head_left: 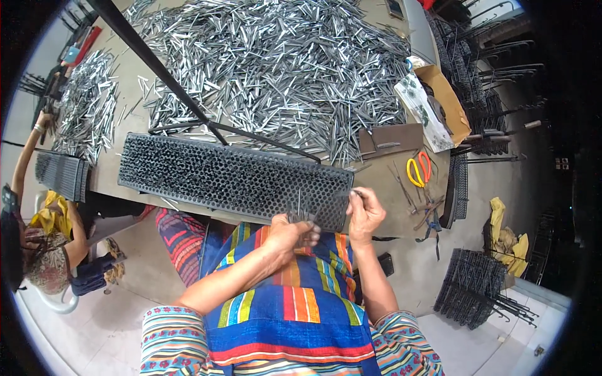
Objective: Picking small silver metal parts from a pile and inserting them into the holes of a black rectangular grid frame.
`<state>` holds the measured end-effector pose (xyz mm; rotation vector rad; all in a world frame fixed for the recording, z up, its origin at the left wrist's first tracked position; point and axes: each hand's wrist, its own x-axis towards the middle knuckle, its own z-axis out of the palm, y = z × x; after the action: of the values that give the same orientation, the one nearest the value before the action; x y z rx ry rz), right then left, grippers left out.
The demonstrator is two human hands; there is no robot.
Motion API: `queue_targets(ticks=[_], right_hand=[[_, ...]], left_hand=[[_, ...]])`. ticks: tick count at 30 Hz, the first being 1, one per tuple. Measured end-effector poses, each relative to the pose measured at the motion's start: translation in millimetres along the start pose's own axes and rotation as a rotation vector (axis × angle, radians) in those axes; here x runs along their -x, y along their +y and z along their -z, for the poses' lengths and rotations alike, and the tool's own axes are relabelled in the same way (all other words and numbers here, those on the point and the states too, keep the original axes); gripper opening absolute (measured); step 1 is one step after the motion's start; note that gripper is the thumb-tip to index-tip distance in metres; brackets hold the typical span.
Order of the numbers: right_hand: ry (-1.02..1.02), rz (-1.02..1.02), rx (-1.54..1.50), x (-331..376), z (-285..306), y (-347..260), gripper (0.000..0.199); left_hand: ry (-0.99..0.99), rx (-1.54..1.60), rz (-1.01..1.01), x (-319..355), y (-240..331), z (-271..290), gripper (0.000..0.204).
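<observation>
A long black rack full of round holes (pixel 251 178) lies slanted along the table's near edge, with dark pieces standing in the holes over its left and middle. Close to its lower right side, my left hand (pixel 288 235) is closed around a small bunch of thin metal strips (pixel 300 207), blurred and pointing up. At the rack's right end, my right hand (pixel 365 214) is closed with thumb and fingertips pinched together. Whatever is between those fingertips is too small to make out. A thin black bar frame (pixel 269 143) runs along the rack's far side.
A wide heap of loose metal strips (pixel 276 69) covers the table behind the rack. To the right lie a brown block (pixel 398 139), scissors with yellow and orange handles (pixel 418 170), pliers (pixel 427 205) and an open carton (pixel 448 103). Another person (pixel 53 244) works at the left.
</observation>
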<state>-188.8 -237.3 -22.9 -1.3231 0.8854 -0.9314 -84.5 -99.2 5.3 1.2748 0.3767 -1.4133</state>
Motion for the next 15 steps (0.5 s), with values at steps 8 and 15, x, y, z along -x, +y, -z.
queue_targets(ticks=[8,15], right_hand=[[-0.157,0.539,0.506,-19,5,11,0.009],[-0.149,0.422,0.439,-13,5,14,0.011]], left_hand=[[-0.042,-0.004,0.055,-2,1,-2,0.008],[-0.03,0.027,0.033,-5,0,-2,0.007]])
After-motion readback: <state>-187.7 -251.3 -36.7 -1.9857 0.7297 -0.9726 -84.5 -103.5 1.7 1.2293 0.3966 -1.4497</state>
